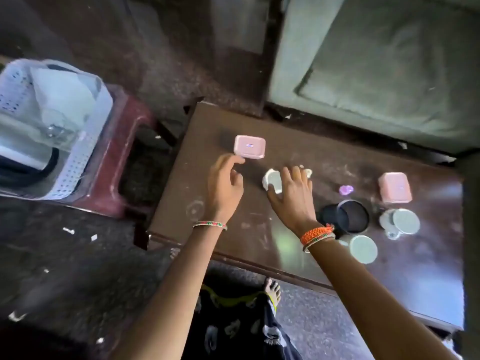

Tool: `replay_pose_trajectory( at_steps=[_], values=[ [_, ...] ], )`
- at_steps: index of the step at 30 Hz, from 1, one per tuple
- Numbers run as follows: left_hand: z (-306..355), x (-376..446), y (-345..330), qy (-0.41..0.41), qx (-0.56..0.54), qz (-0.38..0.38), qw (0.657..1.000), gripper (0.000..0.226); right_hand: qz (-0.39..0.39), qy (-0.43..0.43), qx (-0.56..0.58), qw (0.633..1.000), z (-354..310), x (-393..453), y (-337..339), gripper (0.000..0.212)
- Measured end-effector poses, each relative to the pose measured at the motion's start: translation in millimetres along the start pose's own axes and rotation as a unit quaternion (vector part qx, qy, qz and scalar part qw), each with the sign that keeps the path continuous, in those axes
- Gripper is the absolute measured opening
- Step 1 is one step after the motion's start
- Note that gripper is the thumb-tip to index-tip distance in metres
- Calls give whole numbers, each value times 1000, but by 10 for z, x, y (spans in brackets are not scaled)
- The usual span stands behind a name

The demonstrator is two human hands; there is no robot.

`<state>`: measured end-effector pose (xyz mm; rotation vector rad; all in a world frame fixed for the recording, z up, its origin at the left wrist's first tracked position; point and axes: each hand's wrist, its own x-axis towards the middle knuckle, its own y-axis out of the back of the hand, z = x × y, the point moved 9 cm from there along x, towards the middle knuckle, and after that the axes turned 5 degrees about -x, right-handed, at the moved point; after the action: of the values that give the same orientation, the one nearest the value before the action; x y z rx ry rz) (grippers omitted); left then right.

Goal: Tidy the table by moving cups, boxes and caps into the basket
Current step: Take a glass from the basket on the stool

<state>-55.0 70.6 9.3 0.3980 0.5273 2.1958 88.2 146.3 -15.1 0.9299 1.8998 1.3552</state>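
A pink box (249, 146) lies at the far left of the dark brown table (259, 235). My left hand (224, 189) reaches toward it, fingertips at its near corner, fingers loosely spread. My right hand (292, 196) rests over a white cup (272, 180), thumb against its near rim. A second pink box (394, 187) lies at the right, with a small purple cap (346, 189) beside it. A black cup (346, 219), a grey-white cup (400, 222) and a round pale lid (363, 249) stand nearer the front. The white perforated basket (75, 162) sits left of the table.
The basket rests on a maroon plastic stool (130, 131) and holds clear plastic and dark items. A green cushioned seat (389, 68) stands behind the table. My foot (272, 291) shows below the table's front edge. Scraps litter the dark floor.
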Motion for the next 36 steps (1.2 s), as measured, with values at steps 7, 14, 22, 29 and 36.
replay_pose_trajectory(
  at_steps=[7, 14, 22, 29, 36],
  values=[
    [-386, 517, 1957, -9, 54, 165, 985, 33, 0, 129, 108, 986, -1999, 687, 126, 27],
    [-1580, 392, 3274, 169, -47, 313, 934, 32, -88, 268, 150, 948, -3884, 1027, -253, 43],
    [-2416, 318, 3161, 364, -136, 187, 902, 36, -167, 299, -32, 939, -4617, 1253, -1263, 46],
    [-2371, 399, 3139, 352, -121, 180, 911, 35, -116, 270, 81, 952, -4536, 1355, -1265, 21],
    [-1522, 461, 3023, 142, -171, 303, 927, 27, 73, 188, 267, 942, -3649, 977, -425, 18]
  ],
)
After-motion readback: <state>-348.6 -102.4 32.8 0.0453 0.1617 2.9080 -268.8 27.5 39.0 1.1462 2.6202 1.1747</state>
